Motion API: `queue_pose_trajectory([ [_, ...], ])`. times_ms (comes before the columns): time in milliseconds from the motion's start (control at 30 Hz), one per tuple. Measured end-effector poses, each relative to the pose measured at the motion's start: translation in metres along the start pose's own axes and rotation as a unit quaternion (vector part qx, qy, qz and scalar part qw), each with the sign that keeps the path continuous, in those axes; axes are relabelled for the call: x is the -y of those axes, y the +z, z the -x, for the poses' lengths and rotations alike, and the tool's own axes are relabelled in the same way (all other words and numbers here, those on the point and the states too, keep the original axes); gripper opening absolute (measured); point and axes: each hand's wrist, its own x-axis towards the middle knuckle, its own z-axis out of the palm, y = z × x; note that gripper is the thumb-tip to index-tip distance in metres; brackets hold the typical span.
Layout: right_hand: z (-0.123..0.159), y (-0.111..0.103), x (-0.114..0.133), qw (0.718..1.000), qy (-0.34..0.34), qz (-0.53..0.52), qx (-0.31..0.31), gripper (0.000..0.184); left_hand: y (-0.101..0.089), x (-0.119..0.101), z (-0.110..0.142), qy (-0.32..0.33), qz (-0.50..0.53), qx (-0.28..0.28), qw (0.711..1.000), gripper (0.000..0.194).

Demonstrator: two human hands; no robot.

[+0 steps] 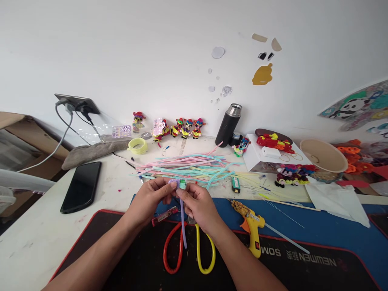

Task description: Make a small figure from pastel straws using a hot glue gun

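Over the mat's far edge, my left hand (157,192) and my right hand (197,201) meet, fingertips pinched on one small piece of purple and green pipe cleaner (182,184). A purple pipe cleaner tail (183,226) hangs from it, down past my right fingers. Beneath lie scissors with one red and one yellow handle (206,271); my hands hide most of their blades. Just behind my hands, many loose pastel pipe cleaners (188,163) spread across the white table.
A yellow glue gun (255,234) lies on the mat (136,258) at right, a phone (81,186) at left. Along the wall stand small fuzzy dolls (186,128), a black flask (228,126) and a yellow tape roll (137,146). A beige bowl (336,161) sits at far right.
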Motion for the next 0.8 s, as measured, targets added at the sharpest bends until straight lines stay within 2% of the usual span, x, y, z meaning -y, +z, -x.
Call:
queue_pose_trajectory([
  [200,-0.002,-0.006,-0.011,0.997,-0.041,0.057,-0.020,0.046,0.006,-0.002,0.002,-0.039,0.044,0.010,0.998,0.036],
  [467,-0.004,-0.007,-0.012,0.995,-0.048,0.078,-0.033,0.045,0.007,-0.001,0.002,-0.068,0.050,0.015,0.996,0.041],
  [700,-0.004,-0.007,-0.012,0.997,-0.045,0.065,-0.026,0.044,0.003,0.000,0.002,-0.014,-0.060,0.020,0.998,0.039],
  [800,-0.004,-0.006,-0.011,0.998,-0.031,0.047,-0.014,0.046,0.002,0.002,0.002,-0.016,-0.058,0.029,0.998,0.040],
])
